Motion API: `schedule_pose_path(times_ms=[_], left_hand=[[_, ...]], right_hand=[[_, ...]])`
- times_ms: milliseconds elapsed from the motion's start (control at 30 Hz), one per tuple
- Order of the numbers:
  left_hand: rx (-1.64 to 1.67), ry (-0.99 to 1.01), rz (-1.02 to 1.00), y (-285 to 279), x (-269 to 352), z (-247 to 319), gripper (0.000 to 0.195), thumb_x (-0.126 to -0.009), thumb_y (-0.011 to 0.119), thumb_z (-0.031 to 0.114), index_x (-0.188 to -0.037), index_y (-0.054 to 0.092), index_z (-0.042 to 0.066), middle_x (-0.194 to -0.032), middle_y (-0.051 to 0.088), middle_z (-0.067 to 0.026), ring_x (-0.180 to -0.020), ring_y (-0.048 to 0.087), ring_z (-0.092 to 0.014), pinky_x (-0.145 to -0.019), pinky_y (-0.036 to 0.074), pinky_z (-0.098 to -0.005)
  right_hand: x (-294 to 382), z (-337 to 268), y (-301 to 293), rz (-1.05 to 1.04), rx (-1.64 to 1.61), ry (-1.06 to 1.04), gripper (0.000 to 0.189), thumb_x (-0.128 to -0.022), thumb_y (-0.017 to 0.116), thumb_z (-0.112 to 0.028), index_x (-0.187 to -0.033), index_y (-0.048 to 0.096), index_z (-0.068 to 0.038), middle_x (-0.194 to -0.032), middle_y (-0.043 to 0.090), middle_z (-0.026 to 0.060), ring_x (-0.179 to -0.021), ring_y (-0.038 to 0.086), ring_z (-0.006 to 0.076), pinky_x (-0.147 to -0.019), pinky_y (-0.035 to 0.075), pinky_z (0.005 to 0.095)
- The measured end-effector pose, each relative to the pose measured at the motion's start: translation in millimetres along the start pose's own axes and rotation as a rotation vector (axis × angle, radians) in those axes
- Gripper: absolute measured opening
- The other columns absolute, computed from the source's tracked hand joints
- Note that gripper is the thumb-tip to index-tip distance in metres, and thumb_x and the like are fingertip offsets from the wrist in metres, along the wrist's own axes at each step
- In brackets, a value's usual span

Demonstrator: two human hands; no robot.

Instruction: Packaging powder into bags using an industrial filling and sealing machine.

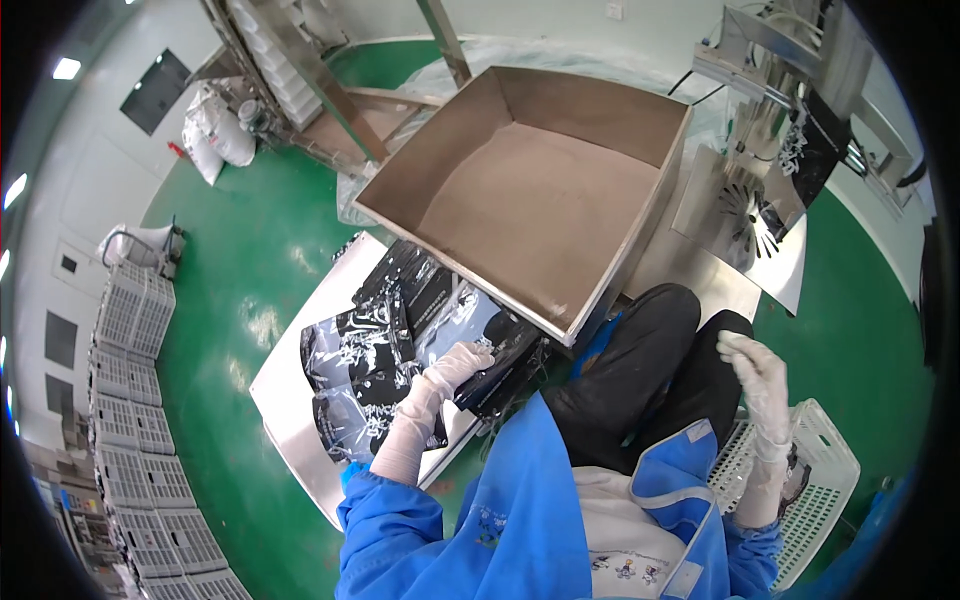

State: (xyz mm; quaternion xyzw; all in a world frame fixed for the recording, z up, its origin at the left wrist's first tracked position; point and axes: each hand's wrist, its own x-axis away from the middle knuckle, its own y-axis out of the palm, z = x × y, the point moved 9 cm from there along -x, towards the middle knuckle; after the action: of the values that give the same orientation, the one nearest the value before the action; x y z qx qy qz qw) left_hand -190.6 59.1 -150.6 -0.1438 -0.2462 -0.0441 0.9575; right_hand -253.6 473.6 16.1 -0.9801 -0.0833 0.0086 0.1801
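Observation:
My left hand (459, 369), in a whitish glove, grips the edge of a black-and-clear plastic pouch (457, 319) in a pile on the white tabletop (289, 375). More printed pouches (360, 337) overlap beside it on the left, and their glossy film reflects the light. My gloved right hand (759, 375) hovers over my right knee with its fingers loosely bent and nothing visible in it. Below that hand stands a white perforated plastic basket (821, 487); my forearm hides part of what lies inside.
A deep metal tray (547, 187) overhangs the pouches. On the right, a machine (780, 82) holds a black pouch (814, 142) above a slotted metal plate (739, 217). Stacked white crates (131, 390) line the far left, and white sacks (221, 127) lean near the metal frame.

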Motion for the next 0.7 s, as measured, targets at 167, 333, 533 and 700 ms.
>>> schedule_pose_path(times_ms=[167, 333, 533, 700], left_hand=[[0.722, 0.187, -0.187, 41.7, 30.3, 127.5, 0.018, -0.08, 0.059, 0.011, -0.095, 0.061, 0.001, -0.082, 0.064, -0.003, -0.07, 0.061, -0.01, -0.068, 0.05, -0.0251], [0.52, 0.435, -0.303, 117.6, 41.7, 212.2, 0.007, -0.081, 0.061, 0.01, -0.077, 0.058, 0.005, -0.075, 0.06, -0.0003, -0.069, 0.053, -0.008, -0.067, 0.043, -0.0238], [0.104, 0.84, -0.269, 171.9, 47.8, 257.8, 0.017, -0.076, 0.069, 0.008, -0.068, 0.055, 0.005, -0.068, 0.052, -0.0042, -0.064, 0.049, -0.015, -0.061, 0.04, -0.0263], [0.067, 0.844, -0.26, 195.3, 37.1, 267.5, 0.022, -0.071, 0.071, 0.004, -0.06, 0.053, 0.005, -0.064, 0.052, -0.0007, -0.063, 0.045, -0.012, -0.06, 0.038, -0.0244]], right_hand=[[1.4, -38.1, 74.6, -0.28, -0.308, -0.077, 0.023, -0.087, 0.052, -0.006, -0.108, 0.059, 0.003, -0.099, 0.063, 0.0125, -0.087, 0.061, 0.0155, -0.079, 0.048, 0.0256], [1.6, -57.8, 116.6, -0.493, -0.533, -0.048, 0.016, -0.089, 0.052, -0.011, -0.1, 0.053, 0.0, -0.083, 0.059, 0.0071, -0.074, 0.059, 0.0125, -0.069, 0.048, 0.0255], [-2.5, -43.8, 66.4, -0.216, -0.519, -0.147, 0.017, -0.085, 0.059, -0.016, -0.082, 0.05, -0.002, -0.072, 0.049, 0.0019, -0.065, 0.048, 0.0083, -0.059, 0.041, 0.0246], [-9.7, -19.0, 41.1, -0.015, -0.413, -0.156, 0.019, -0.082, 0.063, -0.014, -0.074, 0.054, 0.001, -0.066, 0.046, 0.0015, -0.062, 0.043, 0.0083, -0.055, 0.036, 0.0247]])
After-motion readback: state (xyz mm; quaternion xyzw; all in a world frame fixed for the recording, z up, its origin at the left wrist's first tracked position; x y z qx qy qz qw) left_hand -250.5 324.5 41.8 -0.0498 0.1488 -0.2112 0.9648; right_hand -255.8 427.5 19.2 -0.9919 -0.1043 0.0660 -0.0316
